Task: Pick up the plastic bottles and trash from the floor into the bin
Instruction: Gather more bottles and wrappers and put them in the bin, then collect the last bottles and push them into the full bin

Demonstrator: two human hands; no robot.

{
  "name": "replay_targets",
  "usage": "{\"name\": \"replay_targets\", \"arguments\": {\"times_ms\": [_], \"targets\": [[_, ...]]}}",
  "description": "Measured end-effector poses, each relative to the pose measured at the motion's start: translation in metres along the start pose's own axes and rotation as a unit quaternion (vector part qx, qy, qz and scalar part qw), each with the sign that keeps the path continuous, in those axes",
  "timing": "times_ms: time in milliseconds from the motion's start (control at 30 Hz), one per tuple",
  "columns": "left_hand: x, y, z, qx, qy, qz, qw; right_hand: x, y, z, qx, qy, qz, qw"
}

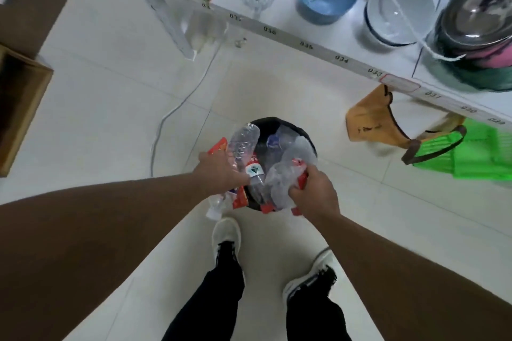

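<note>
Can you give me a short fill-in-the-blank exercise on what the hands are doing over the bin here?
1. Both hands hold trash above a bin whose colour is ____.
2. The left hand has its grip on a clear plastic ____ with a label.
3. The right hand clutches crumpled clear plastic and wrappers coloured ____.
4. On the floor to the right of the bin lies a basket coloured ____.

Missing words: black; bottle; red; green
</note>
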State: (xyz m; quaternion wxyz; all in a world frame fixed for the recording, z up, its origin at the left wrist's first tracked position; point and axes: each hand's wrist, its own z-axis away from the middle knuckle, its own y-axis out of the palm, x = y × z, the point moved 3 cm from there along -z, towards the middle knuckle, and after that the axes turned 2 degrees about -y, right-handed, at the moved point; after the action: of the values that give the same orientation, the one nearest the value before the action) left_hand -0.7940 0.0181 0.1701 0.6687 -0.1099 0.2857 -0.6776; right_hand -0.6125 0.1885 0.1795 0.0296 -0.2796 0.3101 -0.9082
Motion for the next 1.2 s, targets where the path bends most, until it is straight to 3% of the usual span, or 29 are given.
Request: {"name": "replay_targets", "arguments": {"times_ms": [133,233,333,500,733,967,1200], "targets": [[0.004,0.049,-0.054,-0.024,0.009,0.026,0.999,-0.023,0.047,-0.064,0.003,-0.042,0.160,0.986],[0.008,0.081,-0.077,-0.110,-0.021,-0.050,0.992,-0.040,0.074,-0.092,0.016,-0.064,0.211,0.975],[-0.001,0.094,-0.069,-0.179,0.001,-0.109,0.978,-0.038,0.076,-0.087,0.034,-0.058,0.223,0.973],[-0.018,0.071,-0.023,-0.135,0.001,-0.067,0.989,-0.019,0.023,-0.025,0.008,-0.124,0.178,0.976],[-0.036,0.018,0.028,-0.136,0.089,-0.005,0.987,-0.028,-0.029,0.016,-0.001,-0.157,0.127,0.979],[-0.048,0.007,0.049,-0.133,0.117,-0.046,0.983,-0.076,-0.057,0.061,0.020,-0.044,0.113,0.992],[-0.076,0.035,0.088,-0.058,0.198,-0.131,0.970,-0.162,-0.087,0.140,-0.004,0.073,0.031,0.997]]}}
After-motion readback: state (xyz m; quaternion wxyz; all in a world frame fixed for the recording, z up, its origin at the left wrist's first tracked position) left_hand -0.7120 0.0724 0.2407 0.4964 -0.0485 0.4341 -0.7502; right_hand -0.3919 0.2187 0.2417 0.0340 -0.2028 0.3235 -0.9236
